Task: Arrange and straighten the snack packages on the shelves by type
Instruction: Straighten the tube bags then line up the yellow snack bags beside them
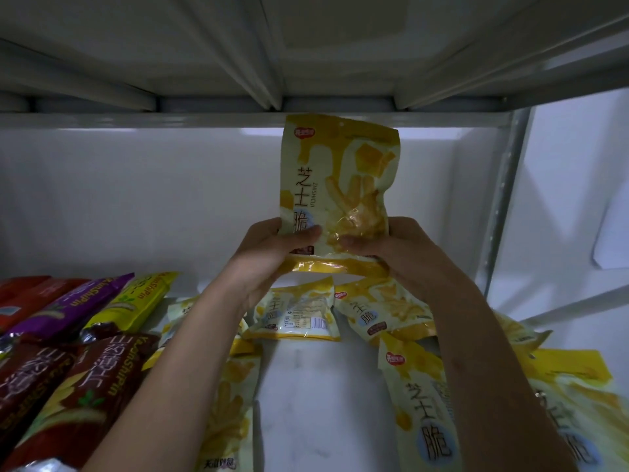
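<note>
Between my two hands, up near the back of the white metal shelf [299, 379], stands the glossy yellow-and-cream cheese-stick snack pouch [338, 185]. My left hand [272, 250] grips its lower left corner with the thumb laid across the front, and my right hand [391, 253] grips the lower right corner the same way, so both are closed on the bag. The pouch is upright, printed face toward me, its top edge close under the grey underside of the shelf above [306, 63]. Its bottom is still off the shelf floor, as far as I can tell.

From the head view, the only one I have, the work looks partly done. On the left, the long dark red snack packs [68, 386] lie side by side with a purple pack [68, 310] and a yellow-green pack [136, 301], roughly parallel and grouped apart from the cheese pouches; I judge that side mostly sorted.

The cheese side is not. A pouch lying back-side up [299, 316] sits just below my hands, another face-up pouch [377, 315] lies beside it at a tilt, a further one [422, 403] slants along my right forearm, and one more [224, 420] lies under my left forearm. Others spill off toward the right edge. None of these stands upright.

What remains, I think, is to set this pouch standing at the back and then bring the loose ones up one at a time into a row.
</note>
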The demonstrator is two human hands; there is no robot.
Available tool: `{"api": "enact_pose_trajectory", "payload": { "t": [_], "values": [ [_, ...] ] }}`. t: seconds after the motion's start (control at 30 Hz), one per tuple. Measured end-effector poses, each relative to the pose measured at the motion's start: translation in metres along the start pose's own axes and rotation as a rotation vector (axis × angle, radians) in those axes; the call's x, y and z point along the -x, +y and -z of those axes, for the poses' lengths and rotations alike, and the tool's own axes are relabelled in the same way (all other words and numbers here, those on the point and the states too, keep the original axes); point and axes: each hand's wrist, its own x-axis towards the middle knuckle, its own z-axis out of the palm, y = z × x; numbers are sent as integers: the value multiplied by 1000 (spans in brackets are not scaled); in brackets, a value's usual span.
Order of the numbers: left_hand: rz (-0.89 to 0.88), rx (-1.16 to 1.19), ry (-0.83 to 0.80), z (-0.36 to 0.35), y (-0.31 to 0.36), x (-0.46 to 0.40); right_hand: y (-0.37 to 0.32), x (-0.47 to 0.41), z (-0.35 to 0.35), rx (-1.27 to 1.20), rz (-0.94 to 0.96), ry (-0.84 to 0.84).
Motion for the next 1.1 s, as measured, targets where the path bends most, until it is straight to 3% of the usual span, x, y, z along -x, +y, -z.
{"api": "enact_pose_trajectory", "payload": {
  "t": [0.13, 0.47, 0.77, 0.9, 1.1],
  "values": [
    [-29, 9, -57, 1, 2, 2, -4, 4, 0, -91, -15, -44],
    [-143, -165, -1, -3, -4, -2, -5, 5, -6, -149, 14, -3],
    [-101, 30, -14, -5, 4, 7, -6, 6, -5, -199, 14, -83],
    [-169, -13, 65, -6, 4, 6, -7, 6, -5, -217, 49, -83],
    [-159, -38, 8, -5, 8, 8, -1, 0, -2, -214, 97, -11]
  ]
}}
